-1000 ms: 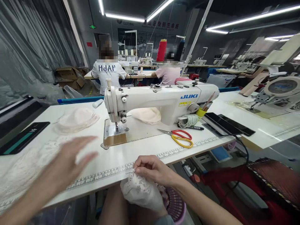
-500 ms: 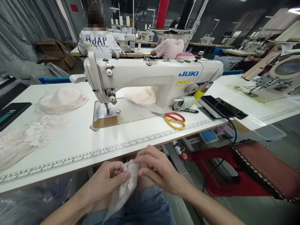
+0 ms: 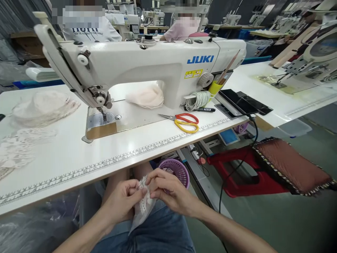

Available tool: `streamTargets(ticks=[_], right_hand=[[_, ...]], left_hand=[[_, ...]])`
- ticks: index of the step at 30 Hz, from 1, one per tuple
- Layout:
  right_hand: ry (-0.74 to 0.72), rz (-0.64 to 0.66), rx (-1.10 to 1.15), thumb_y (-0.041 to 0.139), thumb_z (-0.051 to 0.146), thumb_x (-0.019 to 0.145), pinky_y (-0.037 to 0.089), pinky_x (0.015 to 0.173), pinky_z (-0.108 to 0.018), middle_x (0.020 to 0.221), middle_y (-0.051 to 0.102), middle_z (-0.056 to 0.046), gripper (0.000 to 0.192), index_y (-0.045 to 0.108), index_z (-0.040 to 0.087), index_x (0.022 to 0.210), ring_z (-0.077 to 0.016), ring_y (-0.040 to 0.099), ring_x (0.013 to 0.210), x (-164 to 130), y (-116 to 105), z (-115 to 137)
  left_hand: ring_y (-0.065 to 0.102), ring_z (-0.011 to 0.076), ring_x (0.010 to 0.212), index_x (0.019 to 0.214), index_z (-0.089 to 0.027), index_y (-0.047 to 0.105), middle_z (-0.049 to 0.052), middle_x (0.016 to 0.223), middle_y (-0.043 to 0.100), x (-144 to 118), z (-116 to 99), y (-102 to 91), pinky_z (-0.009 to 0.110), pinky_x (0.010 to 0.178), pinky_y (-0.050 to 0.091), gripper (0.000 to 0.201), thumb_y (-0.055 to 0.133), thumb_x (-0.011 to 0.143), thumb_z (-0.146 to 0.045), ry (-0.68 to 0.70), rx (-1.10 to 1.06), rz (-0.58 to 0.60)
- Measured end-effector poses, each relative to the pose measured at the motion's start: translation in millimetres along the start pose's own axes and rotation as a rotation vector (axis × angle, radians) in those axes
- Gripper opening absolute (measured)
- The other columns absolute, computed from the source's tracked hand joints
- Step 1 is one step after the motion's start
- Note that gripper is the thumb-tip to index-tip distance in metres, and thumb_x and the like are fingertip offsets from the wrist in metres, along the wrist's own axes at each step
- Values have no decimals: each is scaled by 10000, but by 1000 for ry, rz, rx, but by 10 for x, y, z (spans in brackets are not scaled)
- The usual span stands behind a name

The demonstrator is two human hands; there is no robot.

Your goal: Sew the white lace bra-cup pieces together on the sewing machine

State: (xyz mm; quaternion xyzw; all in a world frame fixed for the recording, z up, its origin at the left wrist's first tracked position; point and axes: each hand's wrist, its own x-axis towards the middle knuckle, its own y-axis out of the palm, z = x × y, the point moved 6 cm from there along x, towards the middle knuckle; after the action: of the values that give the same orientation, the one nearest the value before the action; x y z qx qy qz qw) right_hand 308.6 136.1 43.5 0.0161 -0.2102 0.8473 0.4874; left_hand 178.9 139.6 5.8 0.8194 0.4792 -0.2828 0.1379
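Lace piece [image 3: 142,210] pinched between both our hands, over our lap below the table edge.

We hold the white lace piece with our left hand [image 3: 123,202] and right hand [image 3: 165,191], fingertips of both closed on its upper edge while the rest hangs down onto our jeans; the exact pinch points are hard to make out where the fingers overlap. Just behind our right hand sits a purple basket [image 3: 177,171] under the white table [image 3: 79,158]. On the table stands the sewing machine [image 3: 147,66], with red and yellow scissors [image 3: 184,122] beside its base and more lace pieces [image 3: 39,109] lying well apart to the left.
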Motion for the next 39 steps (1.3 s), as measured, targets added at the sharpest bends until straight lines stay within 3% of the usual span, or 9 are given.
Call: streamTargets(ticks=[3,6,12,18,25,29,32,36,39], right_hand=[[84,-44,-60,561,255,875,390,625,-211,827,549,-11,81,542,176,879,-107,497,684,-81,-40,-127],[106,-22,-236,525,225,889,354,604,-224,820,541,-15,86,548,175,955,-116,472,672,-172,-38,-227],[126,-27,-331,421,156,905,304,559,-223,749,497,-12,141,508,167,795,-116,438,643,-239,-88,-296],[31,22,-125,360,92,882,361,631,-209,896,487,-39,152,452,175,794,-115,450,751,-239,-86,-273],[62,-54,176,332,211,941,418,613,-233,752,520,-39,202,416,181,760,-121,496,671,-359,-92,-322],[67,105,376,303,283,969,459,573,-211,674,550,-21,233,402,185,782,-104,544,599,-470,-103,-309],[196,187,245,323,319,971,464,550,-190,674,574,-10,240,429,178,808,-97,572,587,-607,-163,-577],[376,3,-65,371,225,953,441,581,-228,772,577,-53,189,511,150,850,-132,564,673,-724,-402,-985],[368,-170,-196,409,202,938,423,662,-268,882,563,-84,164,564,152,917,-165,538,795,-672,-514,-906]], left_hand=[[227,80,488,563,-183,442,-82,486,308,54,-14,80,213,481,166,515,627,621,-659,-1,-30,2],[266,87,500,606,-170,483,-71,503,345,104,-15,134,213,490,191,488,616,652,-637,-1,-7,14],[251,90,495,570,-193,401,-82,500,283,197,12,167,219,495,195,477,575,702,-618,5,88,-9],[223,81,486,554,-199,378,-91,502,265,280,46,177,205,478,201,464,619,693,-570,-9,-7,-29],[329,78,457,611,-171,506,-79,467,400,499,173,163,186,465,269,410,661,660,-548,-19,-102,-132],[448,96,507,683,-150,582,-35,539,557,560,181,186,185,506,347,402,677,657,-540,-22,-148,-136],[490,109,506,707,-147,613,-23,545,597,558,161,219,194,509,385,410,698,633,-541,-27,-184,-128],[528,123,510,717,-145,633,-18,532,605,529,139,271,208,519,423,399,701,643,-531,-28,-219,-125],[591,161,581,776,-139,677,21,614,667,508,129,317,239,568,468,399,722,634,-509,-66,-250,-93]])
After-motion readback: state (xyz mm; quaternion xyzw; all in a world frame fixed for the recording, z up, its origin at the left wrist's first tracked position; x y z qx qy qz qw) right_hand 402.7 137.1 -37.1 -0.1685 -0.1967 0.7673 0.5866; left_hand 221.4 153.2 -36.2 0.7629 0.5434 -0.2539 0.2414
